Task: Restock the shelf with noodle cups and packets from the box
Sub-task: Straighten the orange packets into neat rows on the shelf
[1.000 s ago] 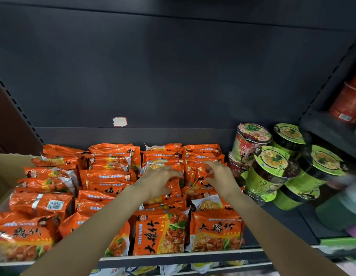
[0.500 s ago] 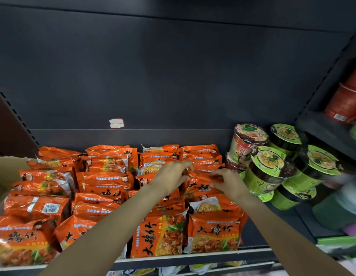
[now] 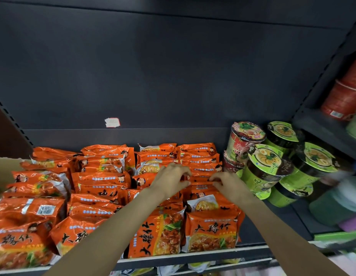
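Orange noodle packets (image 3: 101,182) fill the dark shelf (image 3: 193,255) in several rows, standing on edge. My left hand (image 3: 169,181) and my right hand (image 3: 227,185) reach into the right-hand rows, fingertips pinching the top edge of one orange packet (image 3: 199,179) between them. Green-lidded noodle cups (image 3: 262,168) are stacked at the right of the packets, with a red-labelled cup (image 3: 243,140) behind them. The cardboard box (image 3: 3,172) shows only as a tan flap at the far left.
The shelf's dark back panel (image 3: 173,76) carries a small white sticker (image 3: 112,122). A neighbouring shelf bay at the right holds red bowls (image 3: 344,96). More packets show on the shelf below (image 3: 169,269). A blurred green object (image 3: 336,204) lies at the right.
Both hands have shifted slightly right and further back along the packet rows, coming closer together on one packet's top edge. The view has drifted a little.
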The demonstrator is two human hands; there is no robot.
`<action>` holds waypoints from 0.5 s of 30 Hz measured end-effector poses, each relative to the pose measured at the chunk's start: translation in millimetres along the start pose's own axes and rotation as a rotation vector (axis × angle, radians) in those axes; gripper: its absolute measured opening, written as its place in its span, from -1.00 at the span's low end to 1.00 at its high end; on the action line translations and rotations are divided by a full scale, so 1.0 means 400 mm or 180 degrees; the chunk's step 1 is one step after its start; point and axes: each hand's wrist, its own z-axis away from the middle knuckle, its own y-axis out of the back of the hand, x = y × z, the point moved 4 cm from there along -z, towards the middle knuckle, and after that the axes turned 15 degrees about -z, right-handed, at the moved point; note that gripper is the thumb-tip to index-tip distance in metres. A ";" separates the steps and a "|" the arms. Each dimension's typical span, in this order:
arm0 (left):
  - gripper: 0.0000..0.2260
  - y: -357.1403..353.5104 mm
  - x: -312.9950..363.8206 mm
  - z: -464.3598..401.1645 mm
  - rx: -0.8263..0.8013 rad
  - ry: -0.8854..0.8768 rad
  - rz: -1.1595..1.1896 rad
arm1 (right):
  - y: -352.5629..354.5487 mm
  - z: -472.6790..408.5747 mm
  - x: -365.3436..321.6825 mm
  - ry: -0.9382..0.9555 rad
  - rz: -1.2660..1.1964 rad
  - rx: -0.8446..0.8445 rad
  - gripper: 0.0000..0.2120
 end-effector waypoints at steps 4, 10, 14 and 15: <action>-0.76 -0.007 0.032 0.008 -0.0036 -0.0322 -0.0008 | 0.030 0.031 0.009 0.0266 -0.0165 0.0294 -0.81; -0.75 -0.021 0.070 -0.002 -0.0404 -0.0329 -0.0440 | 0.009 0.067 0.007 0.0090 0.0267 -0.0018 -0.77; -0.82 0.029 0.079 -0.011 0.0223 -0.0212 -0.0057 | 0.022 0.072 0.009 -0.0108 0.0049 0.0581 -0.86; -0.81 0.038 0.079 -0.014 0.0322 -0.0164 0.0081 | 0.025 0.074 0.014 -0.0125 -0.0041 0.0709 -0.87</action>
